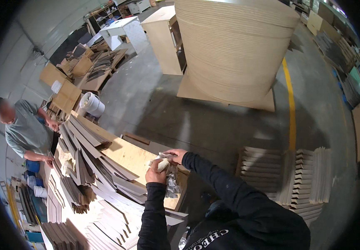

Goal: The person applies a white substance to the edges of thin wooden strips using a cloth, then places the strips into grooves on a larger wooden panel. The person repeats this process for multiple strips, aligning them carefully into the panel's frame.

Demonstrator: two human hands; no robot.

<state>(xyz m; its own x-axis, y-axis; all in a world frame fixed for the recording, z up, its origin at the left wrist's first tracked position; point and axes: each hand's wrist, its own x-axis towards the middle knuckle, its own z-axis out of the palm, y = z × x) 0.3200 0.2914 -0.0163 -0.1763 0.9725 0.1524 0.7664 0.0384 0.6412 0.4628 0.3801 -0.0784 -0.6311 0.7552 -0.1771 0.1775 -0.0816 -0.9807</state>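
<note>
Gripping a crumpled cream wad in the curled left hand, above the pale wooden tabletop. Holding the right hand close beside it, bent at the fingers; cannot tell its exact hold. Having a crinkled clear plastic bag just below both hands and overlapping grey strips to the left.

Pale wooden cabinet beside tall tan stack; white bucket farther left; yellow floor line at right.

Strips on table, bucket beyond
</note>
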